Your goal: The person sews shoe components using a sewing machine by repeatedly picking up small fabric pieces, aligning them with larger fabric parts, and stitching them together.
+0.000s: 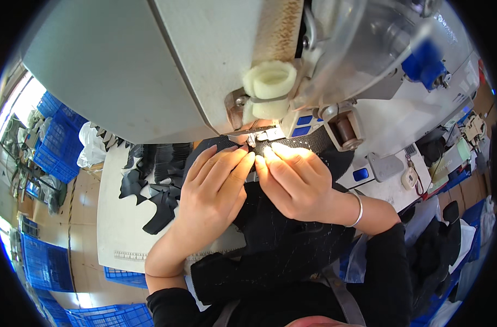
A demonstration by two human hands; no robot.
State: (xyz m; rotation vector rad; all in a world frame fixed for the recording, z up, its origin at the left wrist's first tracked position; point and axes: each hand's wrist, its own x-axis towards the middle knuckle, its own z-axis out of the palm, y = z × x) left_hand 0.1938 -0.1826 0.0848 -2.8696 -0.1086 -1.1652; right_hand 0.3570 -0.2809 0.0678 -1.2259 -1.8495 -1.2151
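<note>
Under the lit needle area of a sewing machine, both my hands press close together on black material. My left hand has its fingers bunched, their tips on a black fabric piece just left of the presser foot. With fingertips pinched, my right hand grips the edge of a black mesh piece right of the foot. The exact edge between the fingers is hidden. A larger black cloth hangs from the table edge toward my lap.
Black cut pieces lie stacked on the white table, left of my hands. A phone rests at the right. Blue crates stand on the floor at left. A clear plastic guard juts above my right hand.
</note>
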